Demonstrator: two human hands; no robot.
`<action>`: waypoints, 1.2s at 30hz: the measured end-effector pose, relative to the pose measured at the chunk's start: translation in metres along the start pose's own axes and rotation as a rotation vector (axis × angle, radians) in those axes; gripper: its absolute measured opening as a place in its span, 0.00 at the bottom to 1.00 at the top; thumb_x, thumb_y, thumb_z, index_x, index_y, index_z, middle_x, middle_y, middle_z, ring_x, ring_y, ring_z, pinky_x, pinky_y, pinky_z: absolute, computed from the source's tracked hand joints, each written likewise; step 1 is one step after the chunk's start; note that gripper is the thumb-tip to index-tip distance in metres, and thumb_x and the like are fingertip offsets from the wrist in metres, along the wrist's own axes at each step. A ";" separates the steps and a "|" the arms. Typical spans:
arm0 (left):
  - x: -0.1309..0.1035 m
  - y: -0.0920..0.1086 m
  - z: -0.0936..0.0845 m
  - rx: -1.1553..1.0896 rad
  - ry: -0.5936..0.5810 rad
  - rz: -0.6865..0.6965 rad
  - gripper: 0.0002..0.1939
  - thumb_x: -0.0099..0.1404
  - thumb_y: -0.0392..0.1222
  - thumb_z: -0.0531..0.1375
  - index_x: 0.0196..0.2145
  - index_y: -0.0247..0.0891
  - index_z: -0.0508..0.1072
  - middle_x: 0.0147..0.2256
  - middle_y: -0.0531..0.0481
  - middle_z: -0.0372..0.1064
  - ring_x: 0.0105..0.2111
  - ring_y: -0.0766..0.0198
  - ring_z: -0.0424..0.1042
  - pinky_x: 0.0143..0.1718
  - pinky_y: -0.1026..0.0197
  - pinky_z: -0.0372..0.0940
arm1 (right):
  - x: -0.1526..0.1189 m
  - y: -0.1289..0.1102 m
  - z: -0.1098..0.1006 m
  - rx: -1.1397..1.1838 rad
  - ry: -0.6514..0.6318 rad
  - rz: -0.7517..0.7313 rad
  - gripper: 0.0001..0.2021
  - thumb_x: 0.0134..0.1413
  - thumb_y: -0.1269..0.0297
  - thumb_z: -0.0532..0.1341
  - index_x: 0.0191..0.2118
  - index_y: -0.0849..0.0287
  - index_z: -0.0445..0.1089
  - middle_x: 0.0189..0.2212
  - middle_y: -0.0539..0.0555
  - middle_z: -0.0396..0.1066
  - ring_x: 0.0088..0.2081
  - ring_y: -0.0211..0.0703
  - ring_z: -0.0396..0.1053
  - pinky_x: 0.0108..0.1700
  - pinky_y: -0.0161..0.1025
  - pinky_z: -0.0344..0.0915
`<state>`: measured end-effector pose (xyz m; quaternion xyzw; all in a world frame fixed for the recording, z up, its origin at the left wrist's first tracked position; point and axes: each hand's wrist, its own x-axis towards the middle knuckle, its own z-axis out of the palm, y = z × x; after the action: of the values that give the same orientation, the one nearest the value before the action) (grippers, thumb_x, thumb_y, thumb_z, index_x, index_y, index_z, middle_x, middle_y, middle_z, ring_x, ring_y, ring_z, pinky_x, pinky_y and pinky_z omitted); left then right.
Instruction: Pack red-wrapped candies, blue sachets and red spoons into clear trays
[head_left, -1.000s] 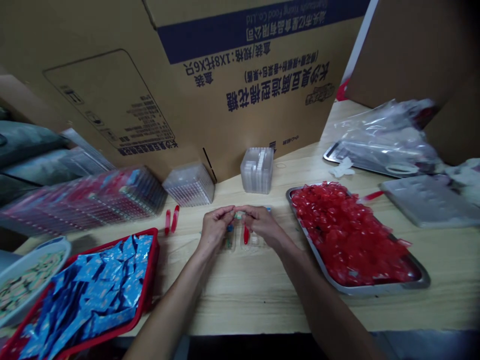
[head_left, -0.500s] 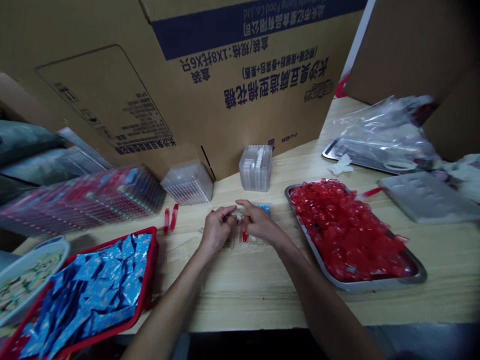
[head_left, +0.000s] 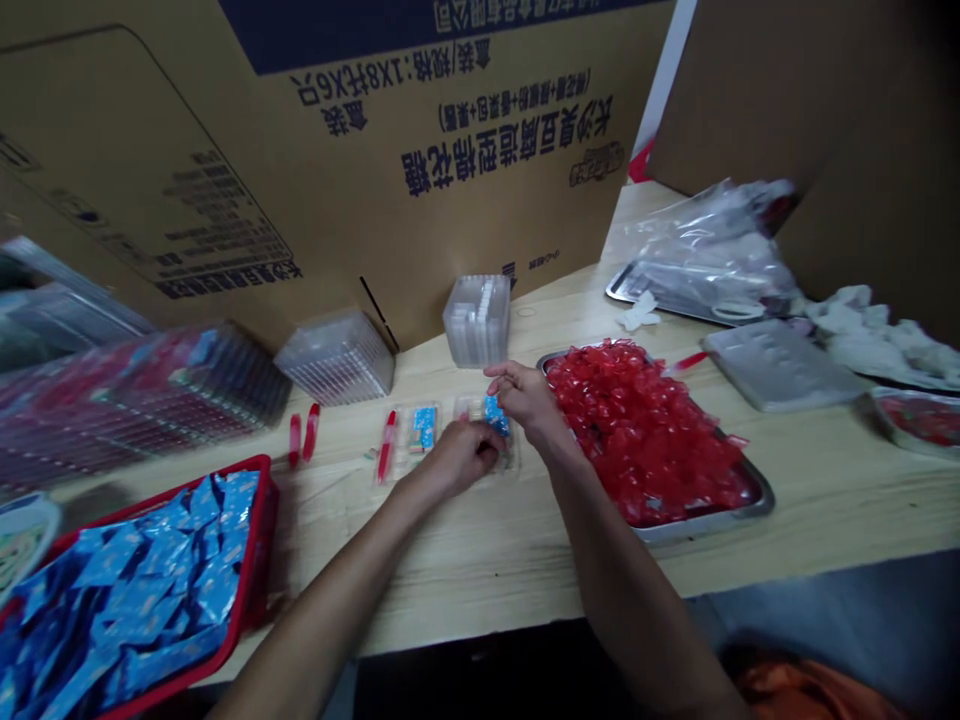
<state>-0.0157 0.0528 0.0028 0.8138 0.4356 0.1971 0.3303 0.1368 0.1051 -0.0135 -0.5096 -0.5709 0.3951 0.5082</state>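
My left hand (head_left: 466,456) is over the right-hand clear plastic tray (head_left: 511,462), fingers curled down and pressed together; what they hold, if anything, is hidden. A small blue packet (head_left: 493,413) shows in that tray, partly behind the fingers. Just above and to the right, my right hand (head_left: 523,398) hovers with its index finger stretched out to the left and nothing visible in it. Beside my left hand lies another clear tray (head_left: 405,462), holding a red tube (head_left: 386,446), a blue packet (head_left: 424,426) and small pale pieces.
A metal tray (head_left: 694,527) heaped with red wrapped pieces (head_left: 645,430) stands on the right. At left is a red basket (head_left: 259,560) of blue packets (head_left: 165,570). Stacked clear trays (head_left: 337,355) and a cardboard box (head_left: 315,200) stand behind. Two red tubes (head_left: 303,435) lie nearby.
My hands have moved apart. The left reaches right, over the right-hand tray, and the right lifts toward the red pieces. The left-hand tray is uncovered; the whole view has shifted right.
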 end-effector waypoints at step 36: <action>-0.037 -0.061 -0.088 0.505 0.136 -0.184 0.09 0.55 0.33 0.61 0.33 0.40 0.80 0.33 0.48 0.74 0.35 0.59 0.72 0.40 0.60 0.65 | -0.008 0.004 0.015 -0.012 -0.039 0.023 0.17 0.47 0.61 0.53 0.37 0.60 0.76 0.24 0.51 0.72 0.24 0.38 0.65 0.27 0.35 0.61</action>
<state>-0.1241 0.0787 0.0199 0.8125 0.5640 0.1054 0.1034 0.1229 0.0984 -0.0213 -0.5114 -0.5772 0.4071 0.4895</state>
